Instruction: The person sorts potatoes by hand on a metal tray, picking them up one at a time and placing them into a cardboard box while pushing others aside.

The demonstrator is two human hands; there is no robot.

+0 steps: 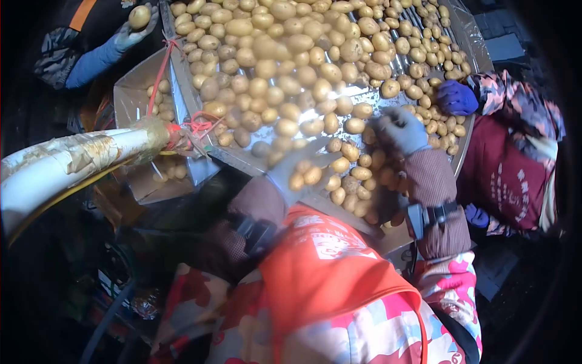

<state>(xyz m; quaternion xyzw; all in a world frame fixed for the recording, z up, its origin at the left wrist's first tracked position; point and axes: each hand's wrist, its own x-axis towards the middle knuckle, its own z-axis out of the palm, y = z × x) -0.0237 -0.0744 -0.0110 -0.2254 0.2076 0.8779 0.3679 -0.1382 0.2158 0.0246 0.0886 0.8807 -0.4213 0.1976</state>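
Yellow-brown potatoes (pixel 353 185) cover the sorting table (pixel 260 134) in front of me. Low on the table, my left hand (pixel 292 168) in a pale grey glove is smeared by motion, its fingers stretched to the right. Two or so potatoes (pixel 312 175) show against its palm side. Further right, my right hand (pixel 402 130), also gloved in grey, reaches over the potatoes with curled fingers. What lies inside those fingers is hidden. Between the two hands sits a cluster of several small potatoes.
At right, a co-worker's purple-gloved hand (pixel 458 98) touches potatoes. Upper left, another person's gloved hand holds a potato (pixel 139 17). A cardboard box (pixel 130 100) with potatoes stands left of the table. A thick white pipe (pixel 73 164) juts in, tied with red cord (pixel 203 124).
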